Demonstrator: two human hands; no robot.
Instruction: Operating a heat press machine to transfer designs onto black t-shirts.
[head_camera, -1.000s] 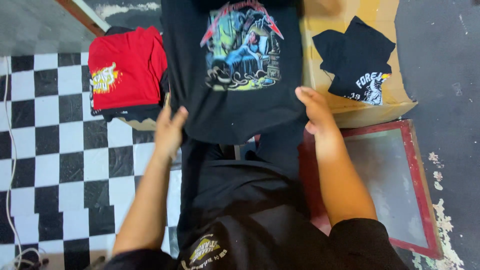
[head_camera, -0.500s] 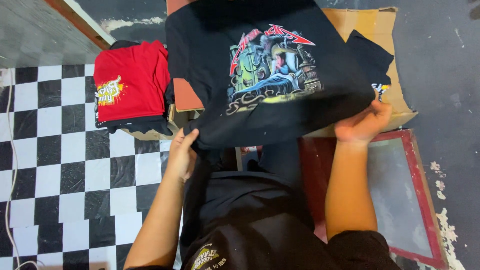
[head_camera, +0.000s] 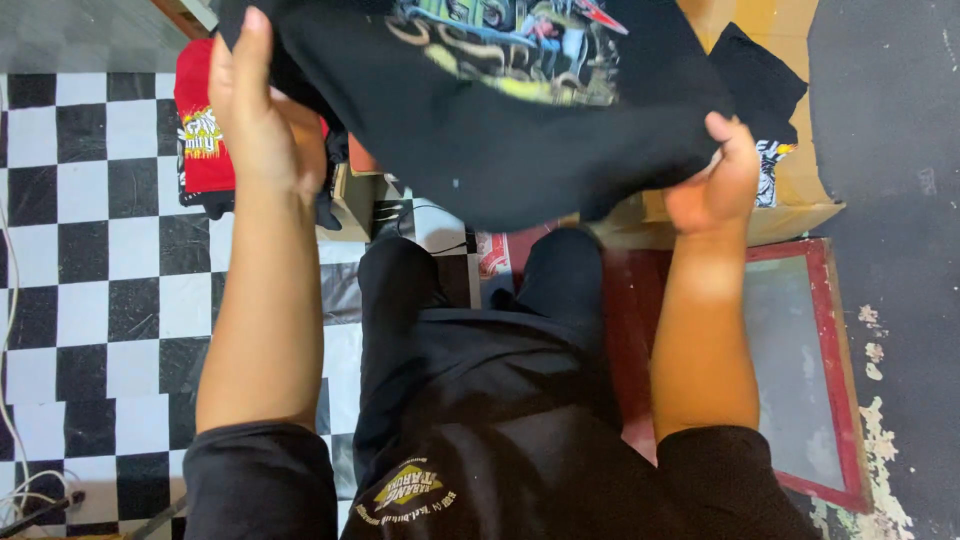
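Observation:
I hold a black T-shirt (head_camera: 500, 120) with a colourful printed picture spread in the air in front of me. My left hand (head_camera: 260, 110) grips its left edge, raised high with the fingers wrapped over the cloth. My right hand (head_camera: 715, 180) pinches its lower right corner. The shirt hangs over a cardboard box (head_camera: 800, 190) and hides most of it.
A red T-shirt with a yellow print (head_camera: 200, 140) lies on a pile at the left. Another black printed shirt (head_camera: 765, 95) rests in the box. A red-framed screen (head_camera: 800, 370) lies on the floor at the right. Black-and-white checked floor (head_camera: 90, 280) spreads left; a white cable (head_camera: 12, 400) runs there.
Both hands have lifted the black shirt higher and nearer to the camera, and turned it. My left hand rose most.

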